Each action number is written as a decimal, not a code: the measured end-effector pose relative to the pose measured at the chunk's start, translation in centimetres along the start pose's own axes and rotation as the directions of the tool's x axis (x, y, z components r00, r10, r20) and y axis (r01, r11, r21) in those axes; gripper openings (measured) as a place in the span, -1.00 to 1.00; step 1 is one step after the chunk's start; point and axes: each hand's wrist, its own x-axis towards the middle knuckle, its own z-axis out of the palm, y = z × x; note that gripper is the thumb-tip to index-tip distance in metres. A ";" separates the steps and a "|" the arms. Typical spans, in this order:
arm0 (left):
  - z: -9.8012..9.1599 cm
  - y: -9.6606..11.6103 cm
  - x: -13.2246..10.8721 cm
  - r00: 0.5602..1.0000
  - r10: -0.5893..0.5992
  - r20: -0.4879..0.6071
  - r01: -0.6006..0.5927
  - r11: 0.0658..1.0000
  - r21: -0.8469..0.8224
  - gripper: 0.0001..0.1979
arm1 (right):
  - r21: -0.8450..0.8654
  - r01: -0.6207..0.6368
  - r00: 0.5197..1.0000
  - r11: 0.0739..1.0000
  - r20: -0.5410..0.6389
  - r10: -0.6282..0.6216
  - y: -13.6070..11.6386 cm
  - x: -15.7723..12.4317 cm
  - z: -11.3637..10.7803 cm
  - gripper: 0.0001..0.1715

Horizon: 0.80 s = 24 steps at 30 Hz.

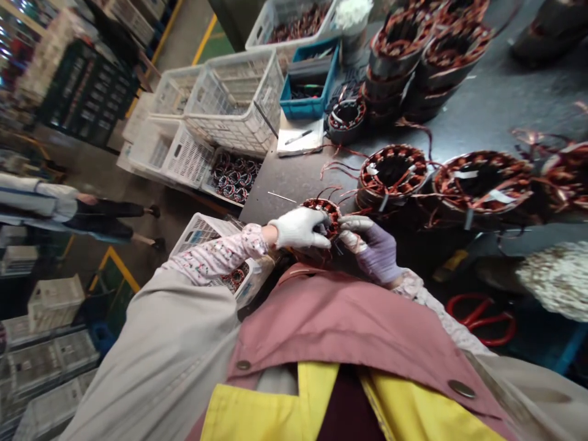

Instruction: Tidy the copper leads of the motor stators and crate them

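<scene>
My left hand point(301, 228), in a white glove, is closed around the left side of a small motor stator point(334, 215) with copper windings. My right hand point(377, 248), in a purple glove with whitish fingertips, pinches at the stator's right edge; what exactly lies between those fingertips is too small to make out. Loose copper leads stick up from the stator's far side. Just beyond it on the dark table point(285, 177) stands a larger stator point(367, 191) with long wire ends, beside another wide stator point(438, 184) carrying white tags. A thin rod point(282, 197) lies left of my hands.
Stacked stators point(390, 64) stand farther back. A blue bin point(303, 109) and a notepad with a pen point(299, 136) are at the table's left edge. White plastic crates point(234, 86) sit beyond it. Red-handled scissors point(482, 321) lie low on the right. Another person point(68, 205) is at far left.
</scene>
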 end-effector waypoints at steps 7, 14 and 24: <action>0.8 3.1 -0.4 1.000 0.021 -0.012 -0.014 0.912 0.411 -0.75 | -0.436 0.378 0.894 0.817 0.402 -0.199 1.2 0.5 -0.3 -0.68; 0.7 -0.6 -1.8 0.887 0.031 -0.460 -0.040 0.999 -0.009 -0.66 | -0.478 0.433 0.895 0.764 0.324 -0.305 2.1 0.3 1.0 -0.70; 1.5 -2.9 2.0 0.959 0.106 -0.263 0.016 0.906 0.423 -0.63 | -0.377 0.494 0.864 0.784 0.312 -0.394 1.7 1.3 0.5 -0.83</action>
